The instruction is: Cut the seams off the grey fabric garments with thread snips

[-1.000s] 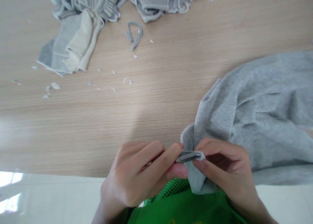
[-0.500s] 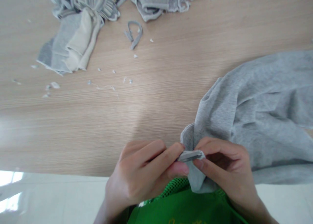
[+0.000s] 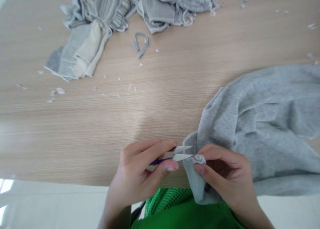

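The left hand [image 3: 147, 172] has its thumb and fingers closed around a small pair of silver-bladed scissors with a purple handle [image 3: 178, 157], the two pointed blades parted toward the other hand. The right hand's [image 3: 226, 174] thumb and forefinger pinch a small bunched tip of pale grey cloth [image 3: 199, 159]; the lower blade's point sits right at it, though I can't tell whether it touches. From those pinching fingers a large, rumpled, soft grey cloth [image 3: 262, 122] spreads off to the right, one corner hanging below them over the table's near edge. Just under both hands is a green garment with a mesh panel [image 3: 172, 199]. Beyond the fingers, on the pale wood-grain table [image 3: 100, 122], lie white lint scraps [image 3: 60, 90], then a looped grey fabric strip [image 3: 143, 52], and farthest off, a striped grey-and-cream cloth bundle [image 3: 107, 8] beside a heap of crumpled grey cloth [image 3: 160, 13].
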### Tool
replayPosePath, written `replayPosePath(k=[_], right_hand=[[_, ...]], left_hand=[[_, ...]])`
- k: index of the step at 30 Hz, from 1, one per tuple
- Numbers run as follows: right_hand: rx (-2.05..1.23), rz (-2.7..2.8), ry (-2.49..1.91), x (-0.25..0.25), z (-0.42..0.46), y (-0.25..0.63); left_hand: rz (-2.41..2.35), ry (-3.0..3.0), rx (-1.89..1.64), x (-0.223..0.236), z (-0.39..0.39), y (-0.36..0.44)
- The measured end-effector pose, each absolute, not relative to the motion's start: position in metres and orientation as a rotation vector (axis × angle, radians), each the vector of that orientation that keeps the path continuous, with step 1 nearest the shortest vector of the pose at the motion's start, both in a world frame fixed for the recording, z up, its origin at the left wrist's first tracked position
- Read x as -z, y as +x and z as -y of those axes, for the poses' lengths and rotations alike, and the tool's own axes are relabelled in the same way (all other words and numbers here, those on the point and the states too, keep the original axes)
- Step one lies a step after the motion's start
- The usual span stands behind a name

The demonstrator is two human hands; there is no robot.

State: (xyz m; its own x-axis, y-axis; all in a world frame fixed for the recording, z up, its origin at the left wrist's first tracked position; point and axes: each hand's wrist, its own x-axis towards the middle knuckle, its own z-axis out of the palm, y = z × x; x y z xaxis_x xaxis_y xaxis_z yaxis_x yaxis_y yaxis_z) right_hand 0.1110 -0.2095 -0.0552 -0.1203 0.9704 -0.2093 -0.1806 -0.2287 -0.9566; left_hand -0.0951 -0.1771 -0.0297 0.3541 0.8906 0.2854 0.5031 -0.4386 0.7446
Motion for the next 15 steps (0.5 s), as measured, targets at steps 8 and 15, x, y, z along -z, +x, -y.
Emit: replayPosePath(k=[8, 15], right_hand=[[-1.543, 1.286, -1.194, 0.037, 0.199, 0.111], [-0.983, 1.233, -1.61, 0.009, 0.212, 0.148]], left_hand=[[-1.195, 1.791, -0.701, 0.041, 0.183, -0.082], [-1.22, 1.822, -0.661, 0.044, 0.181, -0.089]])
